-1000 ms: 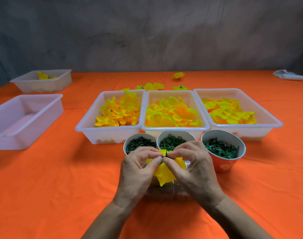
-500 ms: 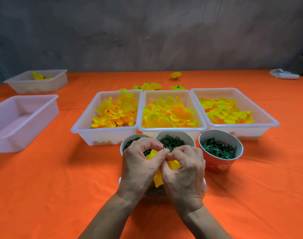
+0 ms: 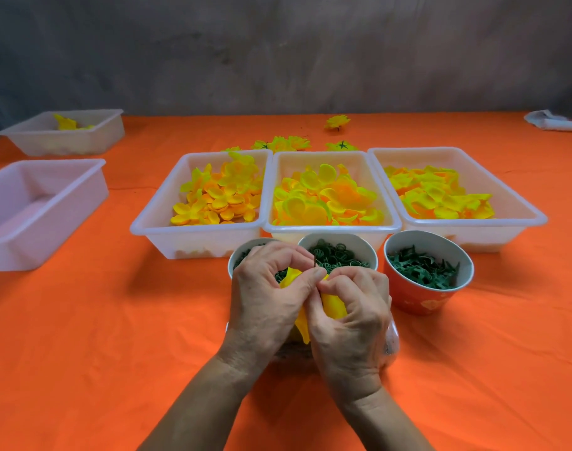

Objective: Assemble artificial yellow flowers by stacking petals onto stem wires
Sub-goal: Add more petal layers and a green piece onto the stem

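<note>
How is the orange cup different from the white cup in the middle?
The orange cup is orange outside; the middle white cup is white. The orange cup holds flat, leafy green strips, while the white cup holds small green rings. The orange cup stands fully in view; the white cup is partly hidden by the hands. Both are round, open and full of green parts.

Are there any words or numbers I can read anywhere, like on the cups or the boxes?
No words or numbers can be read anywhere.
The orange cup has a pale yellow pattern near its bottom, too blurred to tell if it is writing.
The white tubs, such as the middle tub, show no labels.
The white thing at the far right is too small to read.
</note>
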Motion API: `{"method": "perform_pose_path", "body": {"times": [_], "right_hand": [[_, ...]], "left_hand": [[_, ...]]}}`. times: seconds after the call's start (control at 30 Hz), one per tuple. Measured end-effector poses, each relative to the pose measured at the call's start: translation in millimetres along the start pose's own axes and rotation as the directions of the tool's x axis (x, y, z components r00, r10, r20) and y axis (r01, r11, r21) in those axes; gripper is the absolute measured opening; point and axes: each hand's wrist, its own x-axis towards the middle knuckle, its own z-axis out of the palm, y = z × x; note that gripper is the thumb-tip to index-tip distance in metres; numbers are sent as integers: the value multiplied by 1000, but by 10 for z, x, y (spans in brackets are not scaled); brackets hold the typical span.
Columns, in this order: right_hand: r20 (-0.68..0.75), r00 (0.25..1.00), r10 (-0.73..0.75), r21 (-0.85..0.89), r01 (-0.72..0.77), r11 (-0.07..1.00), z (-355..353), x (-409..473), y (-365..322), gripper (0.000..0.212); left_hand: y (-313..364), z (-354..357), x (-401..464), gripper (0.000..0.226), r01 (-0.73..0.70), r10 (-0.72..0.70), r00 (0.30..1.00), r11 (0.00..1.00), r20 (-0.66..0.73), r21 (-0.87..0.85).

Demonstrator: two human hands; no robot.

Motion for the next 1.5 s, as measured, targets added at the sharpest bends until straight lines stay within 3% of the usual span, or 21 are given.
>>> {"method": "perform_pose_path", "body": {"times": [0.23,0.43,0.57,0.73,0.8,0.87,1.07,1.13,1.33,1.5], "right_hand": [[0,1000,-12,22,12,1000,24,5,26,17],[85,996,14,4,-14,1000,-36,38,8,16],[290,956,46,213,-111,971,-137,175,106,13],[610,793,0,317,-244,917,-247,383,247,3],[647,762,18,346,-314,884,-257,402,291,17],[658,752,41,386,-383,839,-263,397,311,20],[632,774,40,428,-392,815,-236,381,338,13],[610,792,22,448,-368,814,-236,370,333,7],[532,845,-55,454,-230,861,-185,325,355,8],[531,844,-69,475,-230,849,-157,319,373,7]], "left_hand": [[-4,3,12,7,6,-7,1000,1000,4,19],[26,-11,6,24,31,-31,999,999,17,23],[27,-32,8,30,77,-77,997,997,31,-16],[-22,-57,-87,12,101,-99,994,991,35,-82],[-76,-50,-133,20,110,-108,994,990,25,-85],[-108,-48,-165,23,112,-111,994,991,15,-71],[-153,-46,-204,15,64,-64,998,998,-14,-24],[-161,-52,-212,1,41,-41,999,999,2,11],[-169,-42,-184,6,-128,130,991,980,-2,154],[-210,-21,-187,4,-142,145,989,982,-15,125]]}}
